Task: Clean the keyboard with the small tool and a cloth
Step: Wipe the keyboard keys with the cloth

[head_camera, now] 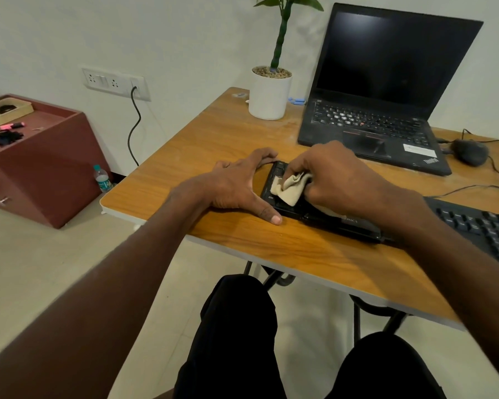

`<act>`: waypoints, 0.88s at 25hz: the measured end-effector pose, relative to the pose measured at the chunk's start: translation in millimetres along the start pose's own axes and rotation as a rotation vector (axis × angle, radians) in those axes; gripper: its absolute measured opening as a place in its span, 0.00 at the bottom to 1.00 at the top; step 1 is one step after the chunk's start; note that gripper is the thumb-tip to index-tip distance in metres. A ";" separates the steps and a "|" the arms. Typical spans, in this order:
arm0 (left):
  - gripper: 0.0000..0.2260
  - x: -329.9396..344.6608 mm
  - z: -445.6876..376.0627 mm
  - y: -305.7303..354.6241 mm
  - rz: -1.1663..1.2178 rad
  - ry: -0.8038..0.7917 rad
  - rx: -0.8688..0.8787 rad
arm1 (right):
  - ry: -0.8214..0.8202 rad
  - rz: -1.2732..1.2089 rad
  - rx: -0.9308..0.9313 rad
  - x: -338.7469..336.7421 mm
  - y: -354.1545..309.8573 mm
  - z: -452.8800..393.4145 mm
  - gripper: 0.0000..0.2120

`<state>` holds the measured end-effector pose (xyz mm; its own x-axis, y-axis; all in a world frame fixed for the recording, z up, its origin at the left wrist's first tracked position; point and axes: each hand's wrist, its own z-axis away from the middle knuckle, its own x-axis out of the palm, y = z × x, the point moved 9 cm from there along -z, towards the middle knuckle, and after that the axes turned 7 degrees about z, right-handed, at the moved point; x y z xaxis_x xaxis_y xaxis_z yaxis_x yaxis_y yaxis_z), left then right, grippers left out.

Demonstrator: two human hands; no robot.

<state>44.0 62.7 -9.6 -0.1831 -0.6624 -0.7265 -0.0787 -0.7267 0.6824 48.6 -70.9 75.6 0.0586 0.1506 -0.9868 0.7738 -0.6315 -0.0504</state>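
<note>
A black keyboard [323,217] lies on the wooden table [213,139], running from the middle to the right edge of view. My right hand [337,177] is closed around a crumpled beige cloth [290,188] and presses it on the keys at the keyboard's left end. My left hand [239,185] lies flat on the table with fingers spread, thumb and index finger against the keyboard's left end. A small blue item [297,100] lies behind the plant pot; I cannot tell whether it is the small tool.
An open black laptop [380,90] with a dark screen stands at the back right, a black mouse [470,152] with cable beside it. A white plant pot [268,93] stands at the back. A maroon cabinet [41,168] and a water bottle [102,178] are on the floor to the left.
</note>
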 end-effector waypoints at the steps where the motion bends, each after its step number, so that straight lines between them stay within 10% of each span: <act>1: 0.60 -0.6 -0.5 -0.8 0.005 0.003 -0.001 | 0.013 0.006 0.022 -2.4 0.3 -2.4 0.18; 15: 0.61 0.3 -1.5 -1.6 0.020 0.004 0.010 | 0.207 -0.135 -0.078 -5.0 -33.1 -1.2 0.17; 22: 0.61 -0.3 -3.0 -4.4 0.015 -0.005 -0.002 | 0.007 0.033 -0.058 -2.5 -15.4 7.7 0.20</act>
<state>47.3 65.5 -12.6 -0.1889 -0.6726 -0.7155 -0.0740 -0.7168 0.6934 31.7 -67.4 77.7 0.0892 0.1357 -0.9867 0.8063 -0.5915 -0.0085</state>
